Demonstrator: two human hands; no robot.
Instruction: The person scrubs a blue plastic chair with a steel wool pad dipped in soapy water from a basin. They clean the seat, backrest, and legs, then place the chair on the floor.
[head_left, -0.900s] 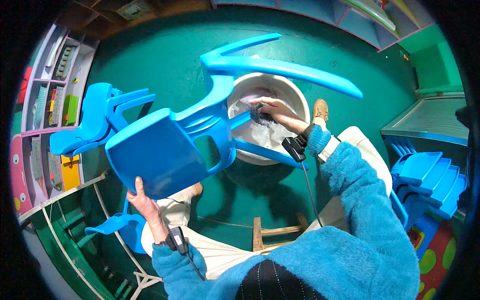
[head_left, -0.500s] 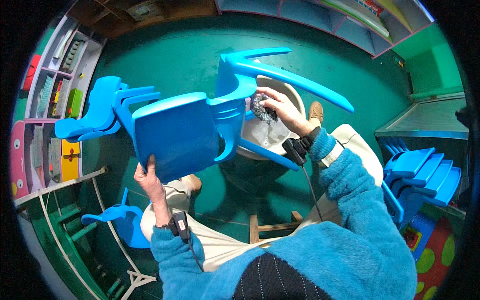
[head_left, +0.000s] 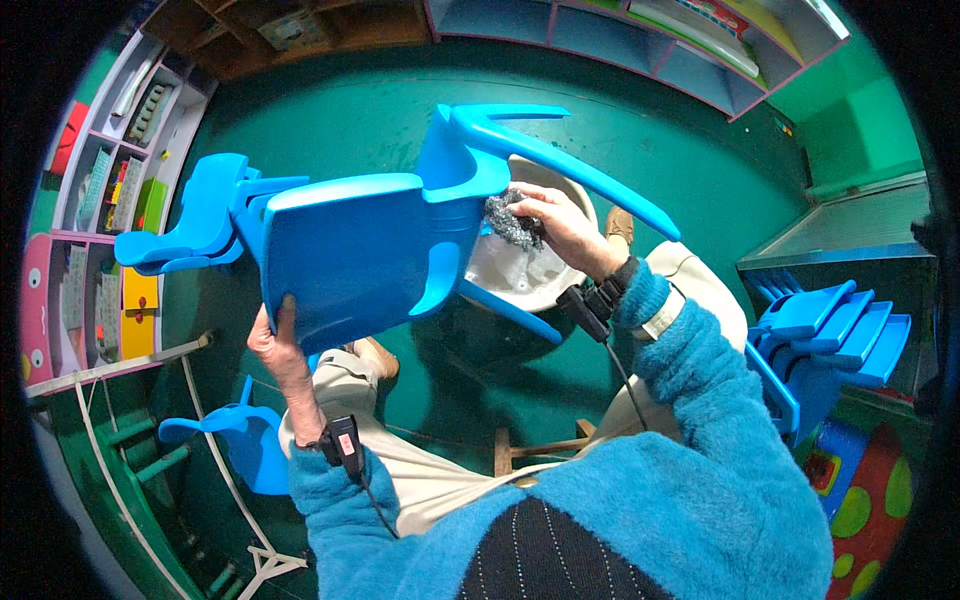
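Note:
A small blue plastic chair (head_left: 345,255) is tipped on its side, its legs reaching to the right over a pale bucket (head_left: 590,215). My left hand (head_left: 280,345) grips the lower left edge of its broad panel, the thumb on the face and the fingers hidden behind. In my right hand (head_left: 565,225) is a grey wire scouring pad (head_left: 515,220), pressed against the chair near where the legs begin. Whitish, sudsy water (head_left: 515,272) shows in the bucket below.
Another blue chair (head_left: 195,220) stands at the left, and one more (head_left: 255,450) lies nearer. Stacked blue chairs (head_left: 830,335) are at the right. Shelves (head_left: 590,45) line the far side; a white-framed rack (head_left: 150,365) stands at near left. A wooden stool (head_left: 503,450) is between my legs.
The chair has shifted slightly left and turned a little, with my left hand moving along. My right hand and the scouring pad have moved slightly left and down on the chair.

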